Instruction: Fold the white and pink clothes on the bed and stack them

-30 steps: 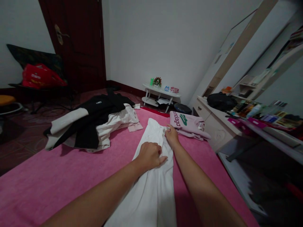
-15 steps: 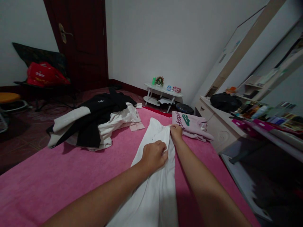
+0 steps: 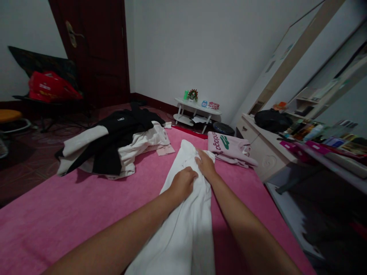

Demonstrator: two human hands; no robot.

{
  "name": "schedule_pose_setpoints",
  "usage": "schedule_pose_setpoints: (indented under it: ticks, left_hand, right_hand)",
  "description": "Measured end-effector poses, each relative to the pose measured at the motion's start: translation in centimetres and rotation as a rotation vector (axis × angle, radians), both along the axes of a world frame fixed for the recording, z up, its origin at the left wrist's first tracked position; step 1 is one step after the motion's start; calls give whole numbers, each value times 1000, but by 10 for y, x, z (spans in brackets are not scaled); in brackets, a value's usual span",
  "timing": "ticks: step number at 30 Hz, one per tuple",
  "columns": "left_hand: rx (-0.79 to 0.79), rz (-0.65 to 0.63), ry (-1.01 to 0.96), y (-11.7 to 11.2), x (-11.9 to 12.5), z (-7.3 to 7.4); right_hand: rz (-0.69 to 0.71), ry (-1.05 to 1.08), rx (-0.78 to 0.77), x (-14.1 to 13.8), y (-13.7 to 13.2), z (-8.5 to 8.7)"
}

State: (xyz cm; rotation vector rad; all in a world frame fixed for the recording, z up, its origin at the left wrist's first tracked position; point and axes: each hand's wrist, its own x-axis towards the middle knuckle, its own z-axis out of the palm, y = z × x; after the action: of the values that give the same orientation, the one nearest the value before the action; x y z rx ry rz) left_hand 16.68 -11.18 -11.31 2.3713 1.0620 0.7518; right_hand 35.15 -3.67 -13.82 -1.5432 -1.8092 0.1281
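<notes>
A long white garment (image 3: 186, 225) lies lengthwise on the pink bed (image 3: 71, 214) in front of me. My left hand (image 3: 182, 182) is curled closed on its cloth near the far end. Just beyond it my right hand (image 3: 205, 163) rests on the same garment, fingers laid over the fabric near its upper right edge and gripping a fold. The two hands almost touch.
A heap of black and cream clothes (image 3: 114, 143) lies at the bed's far left. A folded pink sweatshirt (image 3: 229, 147) sits at the far right corner. A small white table (image 3: 197, 112) stands by the wall. A cluttered dresser (image 3: 301, 149) runs along the right. A dark door (image 3: 97, 53) is at the back left.
My right hand has come back from the garment's far right edge towards my left hand. Both hands now sit close together on the cloth, and the garment's top has shifted slightly.
</notes>
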Motion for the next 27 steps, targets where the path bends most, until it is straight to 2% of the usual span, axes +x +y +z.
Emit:
schedule_pose_setpoints:
  ticks: [2, 7, 10, 12, 17, 20, 23, 27]
  left_hand:
    - [48, 53, -13, 9, -5, -3]
    - [98, 141, 75, 36, -18, -12]
    - [95, 203, 147, 48, -25, -17]
    - [86, 199, 174, 53, -29, -20]
    - [96, 157, 81, 58, -37, -25]
    - [88, 159, -26, 57, -38, -24]
    - [51, 182, -91, 54, -37, -23]
    - [-55, 159, -116, 55, -37, -22]
  right_hand:
    - [52, -114, -81, 0, -9, -4]
    - [-26, -304, -254, -4, -17, -4]
    - [-60, -351, -275, -8, -19, 1]
    - [-74, -361, -283, -10, -22, 3]
    - [-95, -352, -254, -17, -37, 5]
    - [-57, -237, -115, -23, -62, 9]
    - [77, -37, 74, -34, -102, 16]
    - [309, 77, 130, -45, -160, 28]
